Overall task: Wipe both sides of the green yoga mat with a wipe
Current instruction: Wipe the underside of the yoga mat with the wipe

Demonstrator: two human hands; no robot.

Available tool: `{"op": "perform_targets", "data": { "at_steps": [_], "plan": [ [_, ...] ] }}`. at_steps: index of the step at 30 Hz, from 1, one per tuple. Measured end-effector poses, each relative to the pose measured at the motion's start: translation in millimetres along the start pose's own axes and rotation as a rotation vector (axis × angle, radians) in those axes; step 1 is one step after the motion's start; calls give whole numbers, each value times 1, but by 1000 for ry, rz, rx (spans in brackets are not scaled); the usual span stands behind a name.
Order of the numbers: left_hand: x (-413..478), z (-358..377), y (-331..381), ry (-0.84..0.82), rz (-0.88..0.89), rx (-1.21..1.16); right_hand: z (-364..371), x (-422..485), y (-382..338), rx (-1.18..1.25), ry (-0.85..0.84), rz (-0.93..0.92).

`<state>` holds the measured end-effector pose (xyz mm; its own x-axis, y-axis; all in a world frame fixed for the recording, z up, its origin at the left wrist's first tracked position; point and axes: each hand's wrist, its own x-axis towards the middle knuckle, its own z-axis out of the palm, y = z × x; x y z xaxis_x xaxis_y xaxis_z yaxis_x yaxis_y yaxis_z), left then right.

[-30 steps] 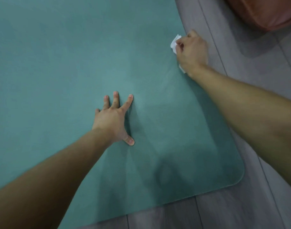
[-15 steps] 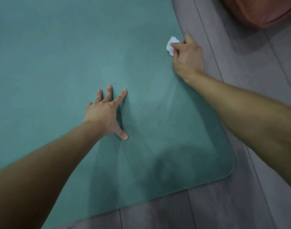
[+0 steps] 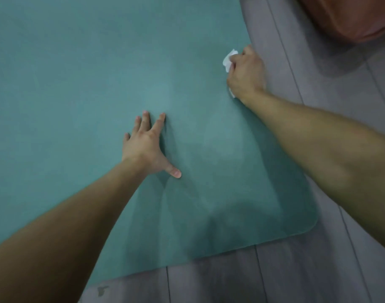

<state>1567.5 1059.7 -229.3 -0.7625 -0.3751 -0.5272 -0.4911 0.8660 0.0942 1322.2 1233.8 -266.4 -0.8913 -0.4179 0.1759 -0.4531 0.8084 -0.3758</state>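
The green yoga mat [image 3: 78, 84] lies flat on the floor and fills most of the view, its rounded near-right corner at the lower right. My left hand [image 3: 146, 145] presses flat on the mat's middle, fingers straight and thumb spread. My right hand [image 3: 246, 73] is at the mat's right edge, fingers curled round a crumpled white wipe [image 3: 228, 59]. The wipe sticks out beyond the knuckles and a small bit shows under the wrist. The hand holds it down on the mat.
Grey wooden floor planks [image 3: 296, 270] run along the right and near side of the mat. A reddish-brown rounded object [image 3: 349, 16] sits on the floor at the top right, close to the mat's edge.
My right hand with the wipe has shifted only slightly along the mat's right edge. My left hand stays pressed flat on the mat. The view has drifted a little.
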Motion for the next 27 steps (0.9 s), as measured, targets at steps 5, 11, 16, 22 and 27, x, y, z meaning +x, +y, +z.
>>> {"op": "perform_targets", "data": {
  "at_steps": [5, 11, 16, 22, 27],
  "plan": [
    [-13, 3, -55, -37, -106, -18, 20, -129, -89, 270, -290, -658],
    [-10, -2, -69, -53, -104, -3, 18, -39, -51, 128, -140, -574],
    [-12, -4, -66, -57, -113, 80, 15, 13, -34, 53, -8, 58],
    [-10, -3, -63, -36, -89, 110, 42, -130, -131, 328, -425, -792],
    [-11, -1, -67, -18, -78, 142, 37, -23, -86, 152, -143, -455]
  ]
}}
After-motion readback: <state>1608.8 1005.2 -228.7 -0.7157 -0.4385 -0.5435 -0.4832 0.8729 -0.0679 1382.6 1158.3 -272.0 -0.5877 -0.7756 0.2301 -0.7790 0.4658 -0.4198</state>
